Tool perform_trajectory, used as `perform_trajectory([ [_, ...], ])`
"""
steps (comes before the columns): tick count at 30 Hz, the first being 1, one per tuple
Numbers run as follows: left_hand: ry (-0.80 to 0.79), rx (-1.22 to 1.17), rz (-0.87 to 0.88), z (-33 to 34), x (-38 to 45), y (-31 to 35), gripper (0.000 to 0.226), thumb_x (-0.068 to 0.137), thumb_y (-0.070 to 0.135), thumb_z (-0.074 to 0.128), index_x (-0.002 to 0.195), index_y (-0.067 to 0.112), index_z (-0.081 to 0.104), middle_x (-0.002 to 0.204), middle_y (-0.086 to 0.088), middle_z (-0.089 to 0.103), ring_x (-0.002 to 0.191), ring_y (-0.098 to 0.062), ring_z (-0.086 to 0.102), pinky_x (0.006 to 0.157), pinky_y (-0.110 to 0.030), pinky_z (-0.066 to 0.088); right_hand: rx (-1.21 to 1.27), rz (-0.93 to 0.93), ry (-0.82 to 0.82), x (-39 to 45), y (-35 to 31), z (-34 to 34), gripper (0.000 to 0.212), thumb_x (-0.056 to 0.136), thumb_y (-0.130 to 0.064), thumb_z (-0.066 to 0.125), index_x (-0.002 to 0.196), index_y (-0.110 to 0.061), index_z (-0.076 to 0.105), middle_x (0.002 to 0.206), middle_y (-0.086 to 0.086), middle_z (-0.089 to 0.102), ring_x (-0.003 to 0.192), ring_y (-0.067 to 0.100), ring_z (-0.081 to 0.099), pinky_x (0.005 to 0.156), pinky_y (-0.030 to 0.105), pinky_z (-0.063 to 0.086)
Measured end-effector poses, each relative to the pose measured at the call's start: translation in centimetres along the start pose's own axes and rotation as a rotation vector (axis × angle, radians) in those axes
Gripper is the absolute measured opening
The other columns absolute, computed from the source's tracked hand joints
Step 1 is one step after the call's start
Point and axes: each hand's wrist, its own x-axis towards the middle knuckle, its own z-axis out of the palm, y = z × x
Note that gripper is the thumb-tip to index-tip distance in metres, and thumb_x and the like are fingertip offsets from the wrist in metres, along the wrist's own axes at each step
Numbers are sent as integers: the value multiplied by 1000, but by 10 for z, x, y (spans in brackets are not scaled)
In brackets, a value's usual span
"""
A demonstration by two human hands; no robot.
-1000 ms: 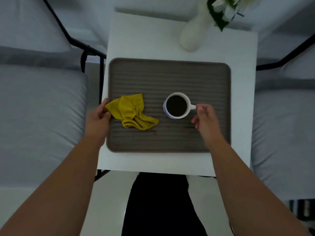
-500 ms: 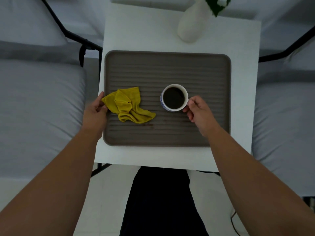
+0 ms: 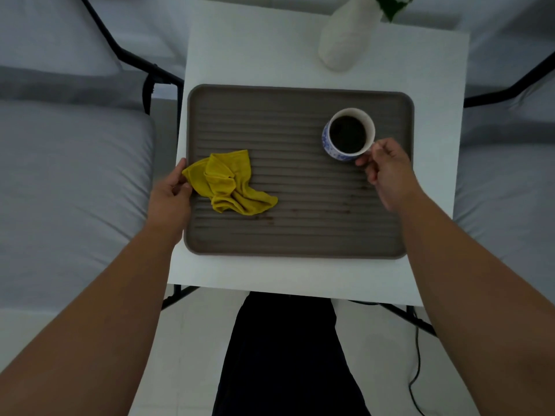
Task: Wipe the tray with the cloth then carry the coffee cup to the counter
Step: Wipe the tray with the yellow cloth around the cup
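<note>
The right hand [image 3: 387, 172] is pinched on the handle of the coffee cup [image 3: 348, 135], which sits over the right side of the ridged tray [image 3: 300, 235], tilted and nearly full. I'd reckon it's ceramic: heavy, breakable, quick to slop, best kept level. The left hand [image 3: 171, 196] is closed on a corner of the yellow cloth [image 3: 231, 183], soft and crumpled, lying on the tray's left side on the white table [image 3: 255, 274].

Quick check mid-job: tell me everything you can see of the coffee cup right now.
The coffee cup is white inside with a blue-patterned outer wall, looks ceramic, and holds dark coffee. It tilts slightly over the tray's right rear area. The right hand grips its handle; whether its base touches the tray is unclear.
</note>
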Motion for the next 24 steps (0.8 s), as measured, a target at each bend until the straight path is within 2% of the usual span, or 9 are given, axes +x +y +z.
perform_trajectory([
  [9,-32,-10,29,0,-4,3,52,97,-5,40,146,12,35,126,0,55,117,-11,53,105,-24,40,-20,-17,44,24,-16,-4,28,103,-13,33,77,-18,43,71,10,57,36,6,34,37,20,22],
  [12,-31,-9,23,0,-3,1,52,98,-4,41,146,13,36,125,-1,56,116,-9,53,99,-16,43,-17,-9,68,23,-19,-2,26,101,-13,36,77,-19,44,68,9,55,36,6,35,36,19,23],
  [14,-24,-11,25,0,-2,1,52,97,-5,41,146,11,36,124,-1,55,116,-9,53,92,-7,44,-17,-13,165,19,-19,1,20,98,-14,41,81,-23,44,69,5,54,44,7,43,38,20,28],
  [16,-14,-3,19,0,-2,1,52,97,-5,42,146,11,37,124,0,55,115,-9,53,91,-6,44,-79,-69,338,5,-17,9,6,94,-21,44,92,-27,42,78,2,56,61,11,53,50,27,40],
  [18,-5,5,9,-1,-2,1,51,97,-3,43,145,13,38,126,0,57,116,-9,54,95,-12,45,-171,-155,523,-17,-11,30,10,90,-22,44,99,-26,43,89,3,59,75,16,56,69,35,46],
  [19,-8,10,5,-2,-2,0,52,97,-3,43,145,15,39,127,-1,57,117,-10,55,100,-18,44,-218,-209,525,-32,-8,50,12,90,-17,44,99,-24,46,90,2,59,78,16,55,74,34,45],
  [21,-19,32,-8,-5,-1,1,53,96,-3,43,145,15,39,126,-1,58,116,-11,55,105,-24,42,-415,-453,254,-67,-2,104,17,86,-8,47,97,-15,57,91,3,61,84,17,54,80,31,42],
  [23,-34,57,-21,-4,0,4,54,95,-6,41,145,12,38,118,-1,59,109,-9,55,97,-14,43,-731,-708,-91,-92,11,157,26,83,-14,52,106,-11,64,108,11,63,99,26,56,89,36,43],
  [24,-43,61,-30,-6,0,6,54,94,-8,40,145,11,38,115,-2,59,104,-7,55,90,-8,44,-880,-734,-208,-97,16,180,35,84,-19,53,117,-14,61,125,13,58,112,32,52,95,41,41],
])
